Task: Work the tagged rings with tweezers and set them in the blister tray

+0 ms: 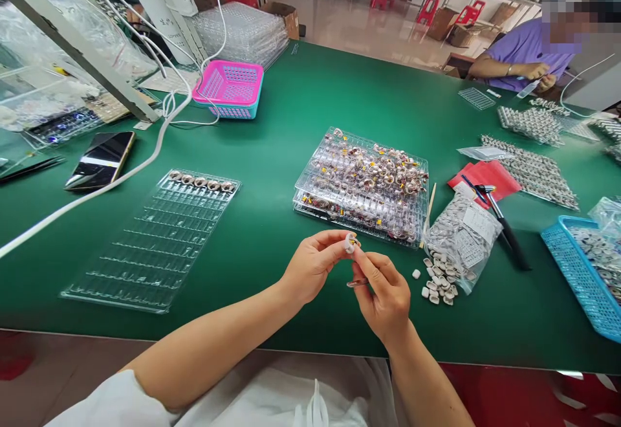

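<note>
Both hands meet above the mat: left hand (313, 265) pinches a small white part (350, 242), right hand (385, 294) closes on it, perhaps holding tweezers (358, 282). Assembly step seemingly; next, seating it in the clear tray (150, 246) needs care

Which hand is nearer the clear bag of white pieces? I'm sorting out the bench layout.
Right. The right hand is just left of the bag; the left hand is farther left, beyond the right hand.
</note>
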The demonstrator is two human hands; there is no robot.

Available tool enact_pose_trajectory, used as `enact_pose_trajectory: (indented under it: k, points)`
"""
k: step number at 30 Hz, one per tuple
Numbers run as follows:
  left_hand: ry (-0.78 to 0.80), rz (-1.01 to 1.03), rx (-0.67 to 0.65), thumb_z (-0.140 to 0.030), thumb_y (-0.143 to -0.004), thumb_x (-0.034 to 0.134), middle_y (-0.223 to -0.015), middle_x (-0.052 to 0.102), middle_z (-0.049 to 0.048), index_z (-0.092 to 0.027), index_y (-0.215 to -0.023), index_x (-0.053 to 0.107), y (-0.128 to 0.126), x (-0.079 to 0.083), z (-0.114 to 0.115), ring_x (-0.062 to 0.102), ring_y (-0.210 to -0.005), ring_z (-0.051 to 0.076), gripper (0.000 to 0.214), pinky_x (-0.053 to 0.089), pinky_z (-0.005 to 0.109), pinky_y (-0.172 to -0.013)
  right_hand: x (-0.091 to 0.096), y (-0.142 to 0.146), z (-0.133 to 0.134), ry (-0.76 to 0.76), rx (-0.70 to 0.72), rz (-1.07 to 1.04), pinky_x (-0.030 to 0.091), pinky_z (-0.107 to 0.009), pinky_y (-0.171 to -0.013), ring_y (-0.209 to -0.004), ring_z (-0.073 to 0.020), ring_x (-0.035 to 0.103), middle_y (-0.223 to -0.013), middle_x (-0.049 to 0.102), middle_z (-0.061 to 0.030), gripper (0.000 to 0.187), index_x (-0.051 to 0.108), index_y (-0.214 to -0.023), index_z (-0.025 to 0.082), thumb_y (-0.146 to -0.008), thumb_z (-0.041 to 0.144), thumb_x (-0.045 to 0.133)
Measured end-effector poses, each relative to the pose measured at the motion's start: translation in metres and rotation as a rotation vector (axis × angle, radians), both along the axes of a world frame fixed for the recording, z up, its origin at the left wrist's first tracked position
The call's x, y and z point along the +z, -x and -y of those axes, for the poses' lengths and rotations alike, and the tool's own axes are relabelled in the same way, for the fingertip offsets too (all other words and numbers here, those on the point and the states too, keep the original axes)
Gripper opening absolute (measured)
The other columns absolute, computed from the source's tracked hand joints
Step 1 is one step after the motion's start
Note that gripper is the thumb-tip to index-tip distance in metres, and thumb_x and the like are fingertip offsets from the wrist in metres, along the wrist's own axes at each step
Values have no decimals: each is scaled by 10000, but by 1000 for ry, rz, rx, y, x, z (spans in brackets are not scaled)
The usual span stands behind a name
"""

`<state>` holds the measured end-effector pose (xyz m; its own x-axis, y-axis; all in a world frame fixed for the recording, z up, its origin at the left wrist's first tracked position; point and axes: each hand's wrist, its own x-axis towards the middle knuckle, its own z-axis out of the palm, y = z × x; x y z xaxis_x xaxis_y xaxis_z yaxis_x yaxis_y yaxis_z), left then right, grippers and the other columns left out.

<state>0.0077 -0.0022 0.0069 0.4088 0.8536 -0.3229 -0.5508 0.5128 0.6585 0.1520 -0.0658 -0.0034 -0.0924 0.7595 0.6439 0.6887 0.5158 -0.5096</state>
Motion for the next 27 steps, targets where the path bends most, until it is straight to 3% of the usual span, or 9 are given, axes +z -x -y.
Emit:
enact_pose_trajectory:
  k: [13,27]
  points:
    - [-74,-103,75,-229,-706,864,-848,775,31,-163,-865,784,0,-6,3,691,-803,111,190,541,195,-794,-5,3,0,34,11,-19,610,-282,-679,-799,-156,684,-985,703,-85,597,484,-1443,281,-905,36,564]
    - [8,-44,44,-211,-704,857,-807,750,33,-144,-831,778,-1,-3,1,681,-726,109,164,558,201,-725,-7,0,0,17,-14,60,600,-294,-675,-852,-183,691,-1019,711,-91,633,460,-1460,283,-891,34,584]
